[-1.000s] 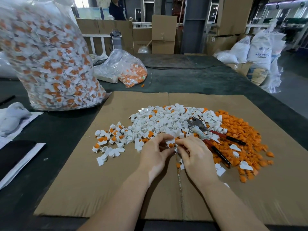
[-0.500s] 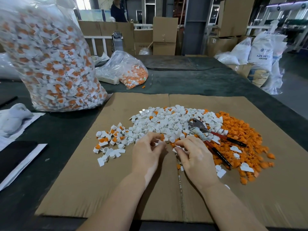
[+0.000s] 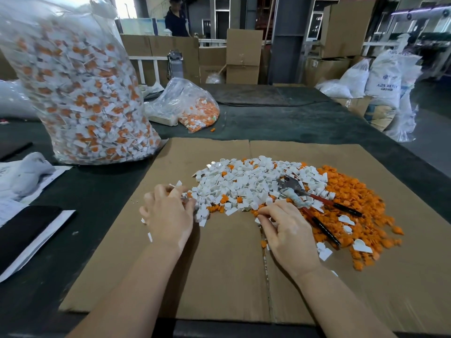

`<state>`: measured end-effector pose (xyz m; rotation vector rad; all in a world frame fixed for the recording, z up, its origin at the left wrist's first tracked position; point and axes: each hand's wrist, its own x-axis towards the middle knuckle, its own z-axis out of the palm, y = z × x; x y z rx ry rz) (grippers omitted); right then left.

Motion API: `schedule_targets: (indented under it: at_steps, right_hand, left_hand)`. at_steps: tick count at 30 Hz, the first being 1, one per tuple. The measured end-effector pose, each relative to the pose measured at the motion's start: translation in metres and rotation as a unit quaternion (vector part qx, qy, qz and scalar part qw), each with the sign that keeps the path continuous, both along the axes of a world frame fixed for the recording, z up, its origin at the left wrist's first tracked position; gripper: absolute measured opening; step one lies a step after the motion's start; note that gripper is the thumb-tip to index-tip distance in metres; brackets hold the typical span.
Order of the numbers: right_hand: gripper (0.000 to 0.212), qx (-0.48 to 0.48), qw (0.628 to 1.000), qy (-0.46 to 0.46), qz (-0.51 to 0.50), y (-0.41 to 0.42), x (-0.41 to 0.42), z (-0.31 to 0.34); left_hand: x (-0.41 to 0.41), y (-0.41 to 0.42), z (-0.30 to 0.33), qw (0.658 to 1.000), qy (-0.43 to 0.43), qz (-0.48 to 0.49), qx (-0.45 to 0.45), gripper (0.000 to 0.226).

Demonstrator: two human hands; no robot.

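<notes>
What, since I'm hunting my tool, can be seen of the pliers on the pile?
The pliers lie flat on the white pieces and orange caps, metal jaws open toward the far left, handles spread toward the near right. Pale wrapping covers the joint; the handles are red with black grips. The right hand lies beside the lower handle; contact unclear.

Factory floor: resin sacks (image 3: 383, 79), stacked cartons (image 3: 242, 57)

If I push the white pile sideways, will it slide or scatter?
Likely slides: the white pieces lie loose on flat cardboard. Small and probably light, some may scatter, like strays by the left hand. The pliers on top could drag along.
</notes>
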<state>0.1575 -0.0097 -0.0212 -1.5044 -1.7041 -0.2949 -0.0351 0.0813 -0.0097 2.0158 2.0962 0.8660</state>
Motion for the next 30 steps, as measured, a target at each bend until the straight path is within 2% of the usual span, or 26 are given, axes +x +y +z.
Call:
schedule_targets:
  at_steps: [2,5,9,13,16,22,26,30]
  right_hand:
    - [0.005,0.003,1.0,0.018,0.011,-0.001,0.001,0.006]
    - [0.003,0.013,0.997,0.079,0.015,0.0,0.008,0.021]
    - [0.005,0.021,0.992,0.122,-0.026,-0.001,0.023,0.038]
    - [0.006,0.031,0.988,0.139,-0.055,-0.004,0.034,0.043]
    - [0.005,0.032,0.988,0.132,-0.066,-0.007,0.038,0.043]
    - [0.006,0.022,0.988,0.134,-0.076,-0.008,0.04,0.041]
    - [0.006,0.011,0.986,0.144,-0.078,-0.007,0.04,0.04]
    - [0.006,0.008,0.986,0.151,-0.074,-0.006,0.039,0.04]
  left_hand:
    - [0.009,-0.007,0.002,0.998,-0.03,-0.041,0.029,0.03]
    - [0.03,-0.022,0.005,0.979,-0.087,-0.184,0.027,0.021]
    - [0.065,-0.048,0.005,0.924,-0.098,-0.366,-0.041,0.016]
    - [0.094,-0.068,0.003,0.872,-0.087,-0.479,-0.057,0.019]
    - [0.109,-0.077,0.002,0.853,-0.05,-0.516,-0.057,0.029]
    - [0.121,-0.084,0.003,0.846,0.056,-0.527,-0.061,0.043]
    - [0.124,-0.087,0.002,0.85,0.057,-0.519,-0.071,0.043]
    - [0.128,-0.092,0.0,0.851,0.017,-0.52,-0.072,0.031]
